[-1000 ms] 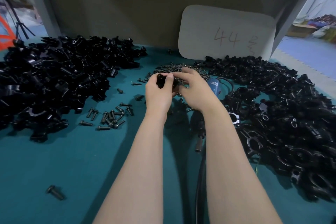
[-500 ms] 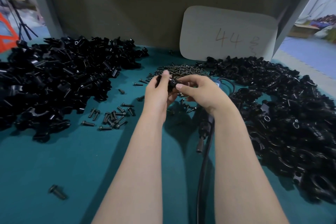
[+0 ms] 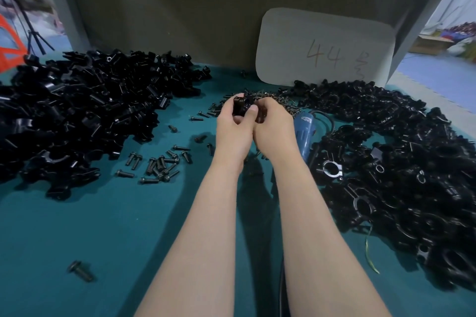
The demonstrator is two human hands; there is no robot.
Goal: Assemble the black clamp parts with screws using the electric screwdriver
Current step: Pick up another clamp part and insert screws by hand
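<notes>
- A black clamp part (image 3: 240, 105) is held above the far middle of the teal table (image 3: 103, 226), just in front of a heap of small screws (image 3: 282, 101).
- The part is gripped by the left hand (image 3: 231, 127), whose fingers are curled round its left side.
- The right hand (image 3: 273, 132) is closed against the same part, with the thumb pressed on its near face. What the hidden right fingers pinch cannot be told.
- The two hands are pressed together at the heels, and both forearms reach out over the middle of the table.
- The electric screwdriver (image 3: 305, 134) is laid on the table just beside the right wrist, its blue body pointing away, and its cord (image 3: 328, 117) is looped behind it.
- The left side is taken up by a large pile of clamp parts (image 3: 77, 116), which runs out past the picture's left edge.
- The right side is filled by a second pile of clamp parts (image 3: 401, 167), spread from the back board (image 3: 180, 8) to the near right corner.
- Bare table is left between the piles, widest at the near left, where a single bolt (image 3: 79, 271) lies alone.
- A cluster of loose bolts (image 3: 159, 165) is scattered between the left pile and the left forearm.
- The far edge is closed off by the back board, against which a grey card (image 3: 324, 49) marked "44" is leaned.
</notes>
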